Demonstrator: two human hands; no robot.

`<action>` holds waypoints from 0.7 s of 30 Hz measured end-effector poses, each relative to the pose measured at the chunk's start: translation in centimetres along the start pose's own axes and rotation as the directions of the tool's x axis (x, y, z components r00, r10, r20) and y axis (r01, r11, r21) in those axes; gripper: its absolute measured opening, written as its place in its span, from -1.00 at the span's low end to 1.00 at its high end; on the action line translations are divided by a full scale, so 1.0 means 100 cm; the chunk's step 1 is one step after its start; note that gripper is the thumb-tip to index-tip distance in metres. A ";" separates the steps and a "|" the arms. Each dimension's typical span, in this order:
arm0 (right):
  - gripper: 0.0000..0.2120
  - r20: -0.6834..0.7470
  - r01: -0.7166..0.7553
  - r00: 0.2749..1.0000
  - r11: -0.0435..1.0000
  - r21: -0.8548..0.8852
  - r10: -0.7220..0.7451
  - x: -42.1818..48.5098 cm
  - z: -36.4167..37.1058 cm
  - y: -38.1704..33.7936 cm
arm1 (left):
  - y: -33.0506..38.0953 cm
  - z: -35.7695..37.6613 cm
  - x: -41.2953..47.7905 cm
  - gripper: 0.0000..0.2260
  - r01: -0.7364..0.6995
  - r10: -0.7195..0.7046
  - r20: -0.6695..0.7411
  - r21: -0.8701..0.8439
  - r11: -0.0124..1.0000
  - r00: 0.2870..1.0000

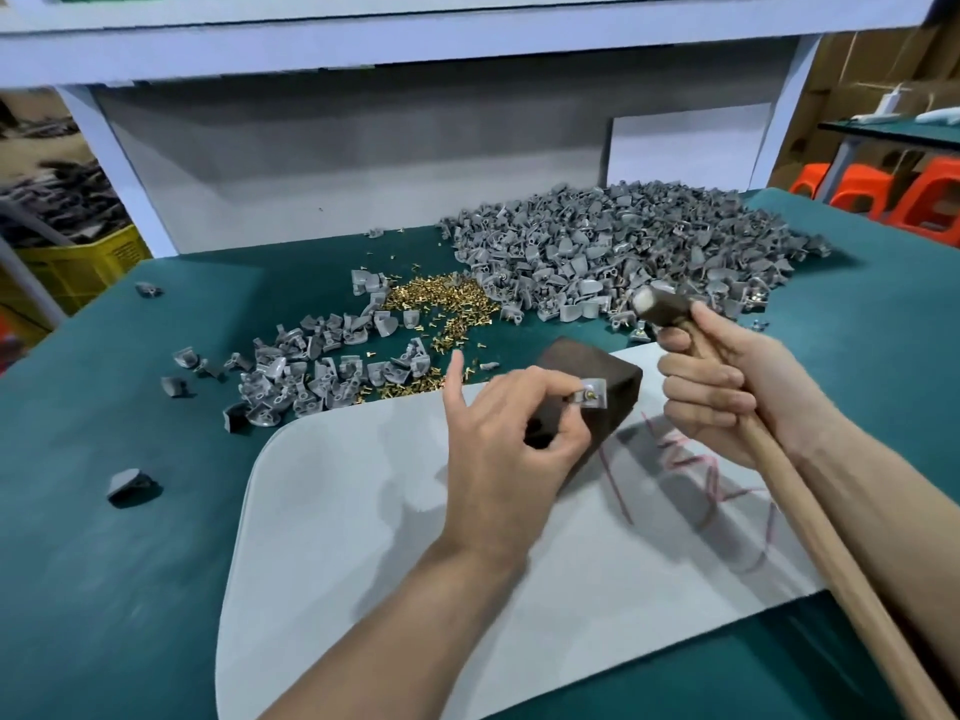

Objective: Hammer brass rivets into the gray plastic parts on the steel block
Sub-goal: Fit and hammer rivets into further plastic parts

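A dark brown steel block (608, 371) lies on a pale grey mat (363, 511). On its top sits one gray plastic part (595, 398) with a brass rivet (590, 395) in it. My left hand (504, 433) pinches that part from the left, with one finger sticking up. My right hand (727, 387) grips the wooden handle of a hammer (662, 306) close to the head. The hammer head hovers raised above and to the right of the block. A heap of loose brass rivets (441, 304) lies on the green table behind the block.
A large pile of gray plastic parts (623, 252) fills the far right of the green table (130, 407). A smaller pile of gray parts (311, 371) lies at the centre left, with single parts scattered near the left edge. A white shelf frame stands behind. Orange stools (893, 194) stand at the far right.
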State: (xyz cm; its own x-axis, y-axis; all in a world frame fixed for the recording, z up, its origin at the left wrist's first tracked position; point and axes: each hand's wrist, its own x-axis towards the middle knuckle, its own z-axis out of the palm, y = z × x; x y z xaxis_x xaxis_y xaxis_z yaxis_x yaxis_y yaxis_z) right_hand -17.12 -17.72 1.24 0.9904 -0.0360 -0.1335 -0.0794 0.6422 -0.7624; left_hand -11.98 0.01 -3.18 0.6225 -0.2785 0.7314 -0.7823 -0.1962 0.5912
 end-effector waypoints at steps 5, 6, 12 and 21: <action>-0.64 0.000 -0.055 0.998 0.996 0.072 0.055 0.009 -0.016 0.010 | 0.001 -0.002 0.001 -0.87 -0.145 0.145 -0.043 0.015 0.989 0.989; -0.64 -0.006 -0.070 0.998 0.995 0.070 0.070 0.010 -0.016 0.012 | 0.001 -0.002 0.001 -0.84 -0.165 0.165 -0.043 0.014 0.986 0.985; -0.65 0.014 -0.095 0.995 0.991 0.091 0.094 0.012 -0.020 0.014 | 0.003 -0.002 0.001 -0.82 -0.220 0.221 -0.028 0.045 0.975 0.975; -0.65 0.026 -0.091 0.996 0.993 0.068 0.090 0.013 -0.023 0.015 | 0.002 -0.003 0.000 -0.83 -0.208 0.210 -0.024 0.066 0.976 0.977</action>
State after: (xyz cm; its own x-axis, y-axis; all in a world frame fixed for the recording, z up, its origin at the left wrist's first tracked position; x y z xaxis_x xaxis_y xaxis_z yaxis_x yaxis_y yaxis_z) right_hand -16.21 -18.56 -1.47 0.9819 0.0419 -0.1849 -0.1617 0.6938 -0.7018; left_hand -12.14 0.22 -2.93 0.4449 -0.2905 0.8472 -0.8942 -0.1961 0.4024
